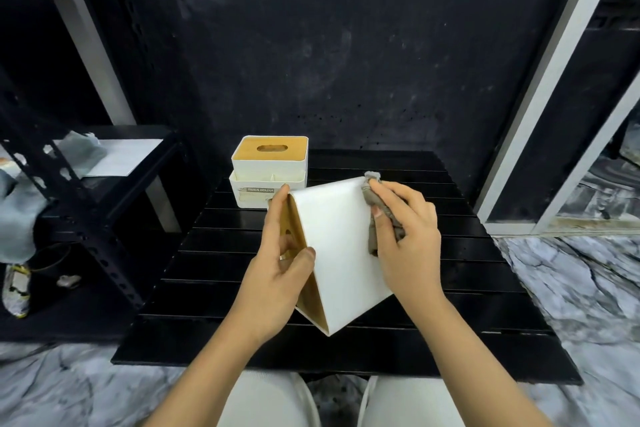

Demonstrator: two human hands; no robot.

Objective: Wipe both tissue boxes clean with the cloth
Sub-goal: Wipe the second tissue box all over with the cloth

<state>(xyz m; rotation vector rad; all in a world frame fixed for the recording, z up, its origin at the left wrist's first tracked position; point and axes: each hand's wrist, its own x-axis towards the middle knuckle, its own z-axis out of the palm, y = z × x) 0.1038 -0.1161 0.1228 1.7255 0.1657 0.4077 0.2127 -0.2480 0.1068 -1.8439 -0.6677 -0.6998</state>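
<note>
A white tissue box (337, 253) with a wooden lid is tipped on its side above the black slatted table (450, 253), its white bottom facing me. My left hand (280, 263) grips its left edge, fingers curled over the wooden lid. My right hand (405, 236) holds a bunched grey-brown cloth (375, 204) against the box's right edge. A second white tissue box (268, 170) with a wooden lid and a "TISSUE HOLDER" label stands upright at the table's far left.
A black metal shelf rack (86, 201) stands left of the table, with pale cloth and paper on it. A dark wall lies behind, a white-framed door (540, 114) at the right. Marble floor surrounds the table; my white-clad knees are at its near edge.
</note>
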